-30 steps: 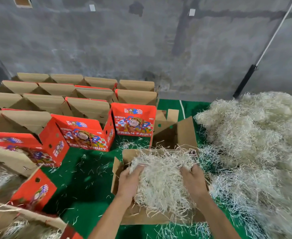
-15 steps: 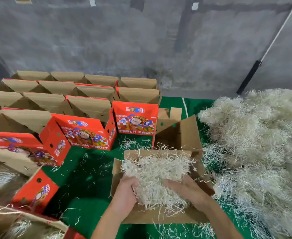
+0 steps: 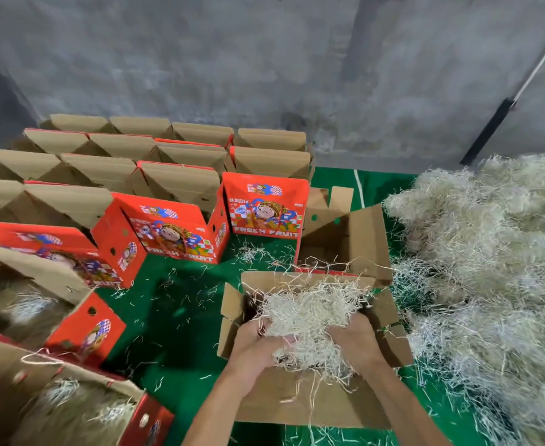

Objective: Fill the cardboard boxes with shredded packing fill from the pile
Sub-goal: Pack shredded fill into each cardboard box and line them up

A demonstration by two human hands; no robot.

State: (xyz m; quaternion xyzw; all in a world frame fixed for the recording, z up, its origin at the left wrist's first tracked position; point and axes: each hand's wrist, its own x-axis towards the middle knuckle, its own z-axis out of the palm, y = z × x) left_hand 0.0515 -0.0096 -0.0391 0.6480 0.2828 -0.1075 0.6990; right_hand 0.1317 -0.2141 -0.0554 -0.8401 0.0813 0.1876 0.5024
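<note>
Both hands are inside the open cardboard box (image 3: 313, 403) nearest the camera, which stands on the green surface (image 3: 174, 320). The left hand (image 3: 258, 344) is at the box's left side, fingers curled into the wad of shredded fill (image 3: 309, 313) from below and beside it; strands cover the fingertips. The right hand (image 3: 353, 341) is at the right side of the same wad, back of the hand upward, fingers bent down into the strands. Whether either hand fully grips the fill or only presses it cannot be told, since the strands hide the fingertips. The wad lies between the two hands and extends away from them toward the far wall of the box, rising above the rim.

The large pile of shredded fill (image 3: 490, 268) lies on the green surface just right of this box, touching its right flap. A second open box (image 3: 364, 239) stands directly behind the first; the part of its interior that shows holds no fill.

Rows of red printed boxes (image 3: 264, 207) with raised brown flaps stand to the left and behind. Two boxes at the lower left (image 3: 81, 410) already hold fill. Loose strands are scattered on the green surface. A grey concrete wall (image 3: 232, 59) stands behind.
</note>
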